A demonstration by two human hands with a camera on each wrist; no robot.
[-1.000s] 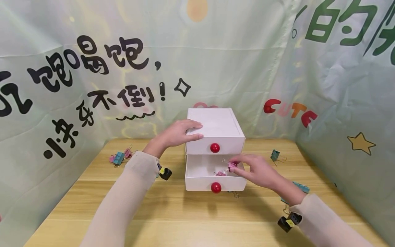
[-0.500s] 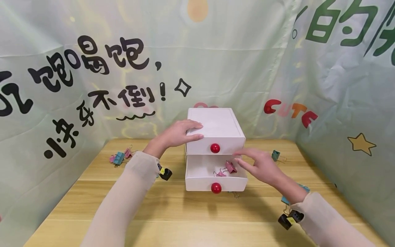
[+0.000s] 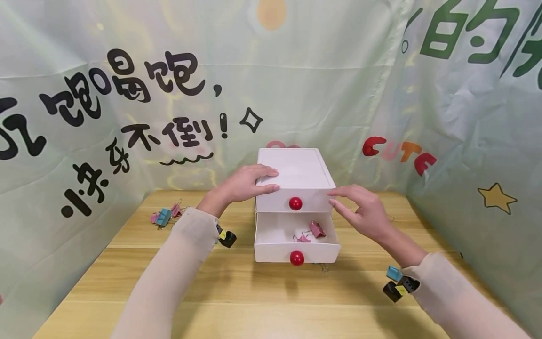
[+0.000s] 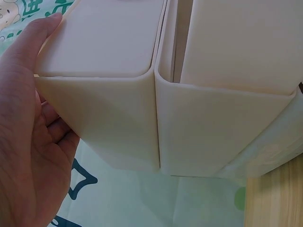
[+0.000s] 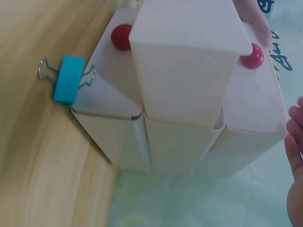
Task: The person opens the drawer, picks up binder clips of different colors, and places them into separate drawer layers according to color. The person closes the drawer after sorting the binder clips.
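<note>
My left hand (image 3: 243, 182) rests on the left of the white drawer unit's top (image 3: 296, 167); in the left wrist view its thumb (image 4: 35, 38) lies by the front edge. A lower drawer (image 3: 271, 252) with a red knob (image 3: 297, 258) is pulled out. Inside it lie pink binder clips (image 3: 316, 229). My right hand (image 3: 366, 209) hangs beside the unit's right side, fingertips by the upper drawer (image 3: 275, 202), holding nothing. In the right wrist view only part of that hand (image 5: 296, 158) shows at the edge.
On the wooden table (image 3: 237, 301), pink and teal binder clips (image 3: 163, 217) lie at the left. A teal clip (image 5: 69, 79) sits by the lowest drawer in the right wrist view. Another teal clip (image 3: 394, 273) shows near my right wrist. Printed cloth (image 3: 317, 84) hangs behind.
My right hand has let go of a pink binder clip, which now lies in the pulled-out drawer. It has then moved up and right, out of the drawer. My left hand has stayed put.
</note>
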